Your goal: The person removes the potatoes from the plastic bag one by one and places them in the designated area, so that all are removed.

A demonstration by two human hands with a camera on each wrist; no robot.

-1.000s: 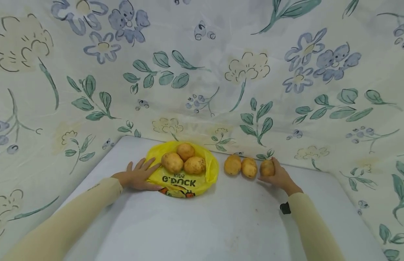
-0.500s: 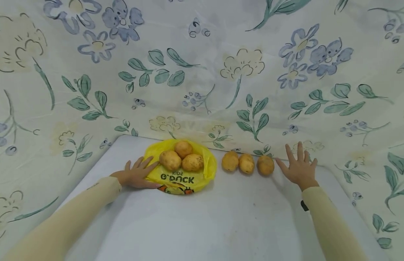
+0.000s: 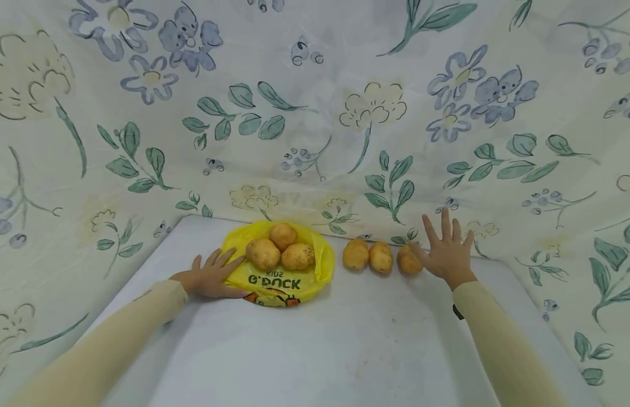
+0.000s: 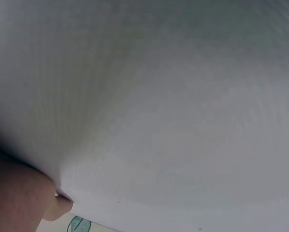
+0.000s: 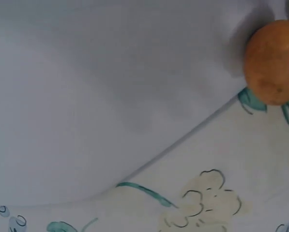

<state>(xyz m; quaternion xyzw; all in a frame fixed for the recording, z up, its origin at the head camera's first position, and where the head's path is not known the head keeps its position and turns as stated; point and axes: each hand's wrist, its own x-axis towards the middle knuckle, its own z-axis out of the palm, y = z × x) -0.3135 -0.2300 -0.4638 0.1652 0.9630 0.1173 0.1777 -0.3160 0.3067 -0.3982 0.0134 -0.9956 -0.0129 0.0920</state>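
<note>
My left hand [image 3: 213,277] rests on the left edge of a yellow plastic bag [image 3: 315,288] with straight, spread fingers. Three potatoes [image 3: 297,257] lie together on the bag, above its dark printed lettering. To the right of the bag, three more potatoes stand in a row: a left one [image 3: 355,254], a middle one [image 3: 381,258] and a right one [image 3: 409,261]. My right hand [image 3: 448,251] is spread wide with nothing in it, its thumb overlapping the right potato in the head view. That potato [image 5: 275,63] also shows at the right of the right wrist view.
A white table [image 3: 294,356] carries everything, with a few small specks on its surface. Behind its back edge hangs a floral-patterned cloth [image 3: 315,169], which also closes in both sides. A black wrist strap [image 3: 457,312] shows at the right sleeve.
My right hand let go of the right potato, moved off to the right with fingers spread, then came back left beside it. The left hand stayed on the bag.
</note>
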